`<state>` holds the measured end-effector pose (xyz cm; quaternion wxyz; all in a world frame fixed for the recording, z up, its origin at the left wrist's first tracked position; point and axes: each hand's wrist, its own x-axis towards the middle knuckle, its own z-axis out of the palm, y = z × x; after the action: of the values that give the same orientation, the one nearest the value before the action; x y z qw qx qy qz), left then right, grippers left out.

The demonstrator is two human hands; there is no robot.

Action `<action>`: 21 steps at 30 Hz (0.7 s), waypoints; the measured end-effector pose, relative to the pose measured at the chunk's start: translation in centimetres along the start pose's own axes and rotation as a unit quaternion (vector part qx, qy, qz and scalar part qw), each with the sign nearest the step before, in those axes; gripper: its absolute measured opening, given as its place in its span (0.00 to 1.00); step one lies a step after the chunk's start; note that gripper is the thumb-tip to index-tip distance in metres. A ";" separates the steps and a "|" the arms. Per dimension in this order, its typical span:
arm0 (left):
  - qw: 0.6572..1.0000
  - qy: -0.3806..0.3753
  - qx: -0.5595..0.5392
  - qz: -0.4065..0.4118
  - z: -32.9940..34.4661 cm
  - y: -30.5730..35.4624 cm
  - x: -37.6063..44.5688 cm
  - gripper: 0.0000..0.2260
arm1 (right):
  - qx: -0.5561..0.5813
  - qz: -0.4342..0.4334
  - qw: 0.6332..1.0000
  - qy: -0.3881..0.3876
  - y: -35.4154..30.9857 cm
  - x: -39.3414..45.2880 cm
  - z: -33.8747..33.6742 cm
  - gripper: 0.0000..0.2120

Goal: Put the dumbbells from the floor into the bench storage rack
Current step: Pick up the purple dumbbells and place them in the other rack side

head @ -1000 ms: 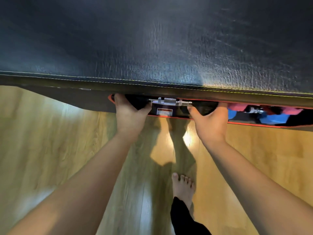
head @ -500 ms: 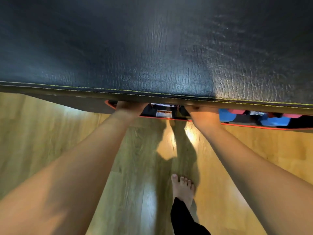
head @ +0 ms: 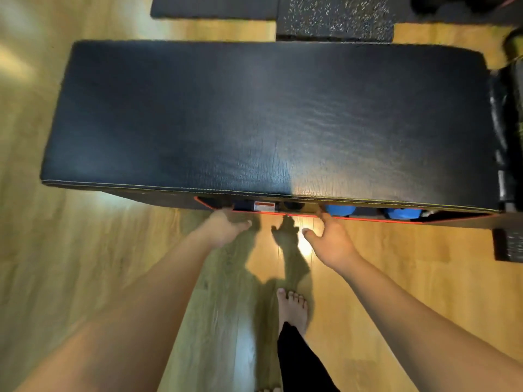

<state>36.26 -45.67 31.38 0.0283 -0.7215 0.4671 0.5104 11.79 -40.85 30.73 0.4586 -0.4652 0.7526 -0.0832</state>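
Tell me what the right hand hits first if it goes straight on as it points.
Probably the red front edge of the rack, then the blue dumbbell just behind it. The right hand looks nearly there; depth is unclear.

Wood floor [head: 70, 278] under both hands. Bare foot [head: 291, 308] between the forearms, nearer the body. Speckled mat [head: 334, 18] well beyond the hands.

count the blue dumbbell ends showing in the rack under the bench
2. One blue end sits just past the right hand; the other is further right. The bench top may hide more.
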 end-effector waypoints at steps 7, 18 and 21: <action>0.996 0.031 0.028 0.075 -7.0 5.1 -17.5 0.18 | 0.059 -0.012 0.998 0.014 -6.1 -13.3 -8.0 0.18; 0.984 0.049 0.017 0.171 -13.3 5.4 -35.1 0.13 | 0.100 -0.113 0.989 -0.002 -17.1 -27.9 -10.2 0.15; 0.982 0.040 0.018 0.183 -13.6 3.1 -36.4 0.13 | 0.083 -0.118 0.990 -0.005 -17.3 -30.3 -8.2 0.14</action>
<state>42.24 -31.00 66.98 -0.0716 -0.6433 0.6010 0.4690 20.73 -29.35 63.51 0.4859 -0.5119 0.6807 -0.1964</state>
